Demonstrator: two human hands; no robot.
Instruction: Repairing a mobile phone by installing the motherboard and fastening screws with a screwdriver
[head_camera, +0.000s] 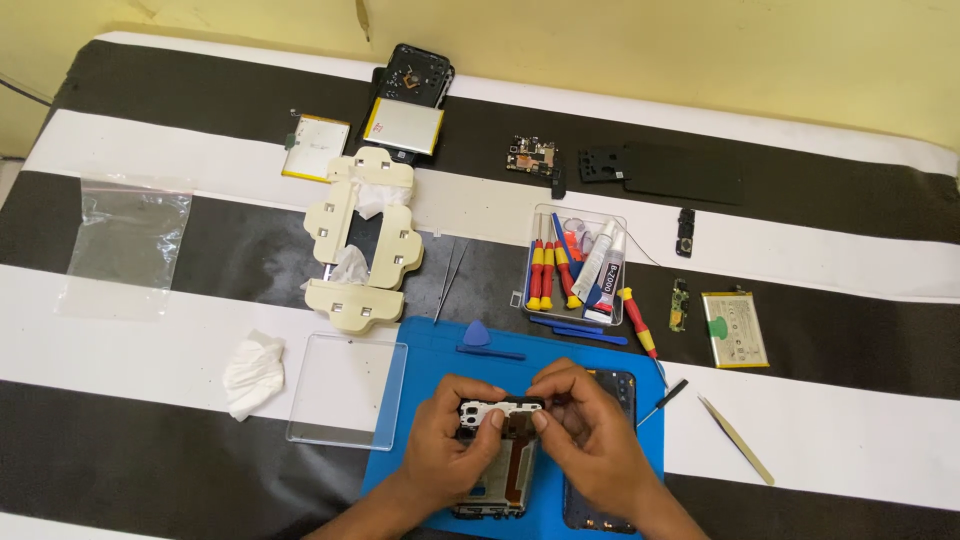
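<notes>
- The left hand (452, 432) grips the top end of an opened black smartphone frame (497, 455), thumb and forefinger pinched on its upper edge near a small white part.
- The right hand (588, 425) pinches the same upper edge from the 3 o'clock side, fingertips meeting the left hand's.
- The phone frame lies on a blue rubber work mat (430, 345) at the 6 o'clock edge of the black-and-white striped desk (150, 130).
- A second dark phone shell (620, 385) lies on the mat just beside the frame, partly under the right hand.
- At 12 o'clock from the hands stands a clear plastic tray of red-and-yellow screwdrivers (575, 268).
- At 10 o'clock sits a cream plastic clamp fixture (362, 238).
- At 9 o'clock lies a clear glass panel (345, 390), with a crumpled white tissue (252, 372) beyond it.
- At 2 o'clock rests a silver phone battery with a green tab (735, 330).
</notes>
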